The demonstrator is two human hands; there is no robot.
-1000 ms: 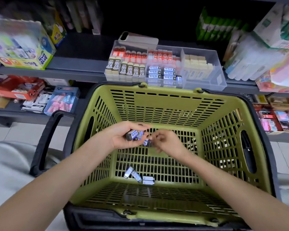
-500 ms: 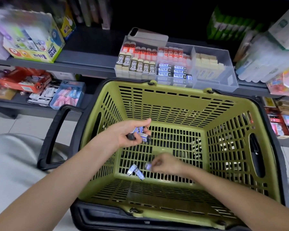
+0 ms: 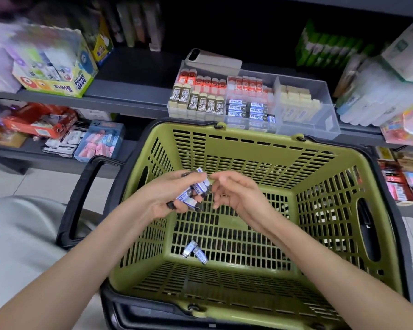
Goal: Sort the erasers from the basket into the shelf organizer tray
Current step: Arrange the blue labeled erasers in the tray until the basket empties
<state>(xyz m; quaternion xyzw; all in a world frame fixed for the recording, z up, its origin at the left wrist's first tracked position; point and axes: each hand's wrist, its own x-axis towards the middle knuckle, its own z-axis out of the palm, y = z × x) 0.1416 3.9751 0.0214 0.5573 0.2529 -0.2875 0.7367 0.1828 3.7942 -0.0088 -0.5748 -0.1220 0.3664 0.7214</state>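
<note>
From the head camera we see the left hand [image 3: 162, 198] above the green basket [image 3: 248, 151], its fingers curled round a bunch of blue-sleeved erasers [image 3: 196, 191]. The right hand [image 3: 236, 194] is just beside it, fingers loosely bent, the tips at the bunch's end. We cannot tell whether it pinches one. Two more erasers [image 3: 194, 251] lie touching on the basket floor. Beyond the basket's far rim, the clear organizer tray [image 3: 324, 125] sits on the shelf. Its middle compartment holds stacked erasers [image 3: 248, 109] of the same blue-sleeved kind.
</note>
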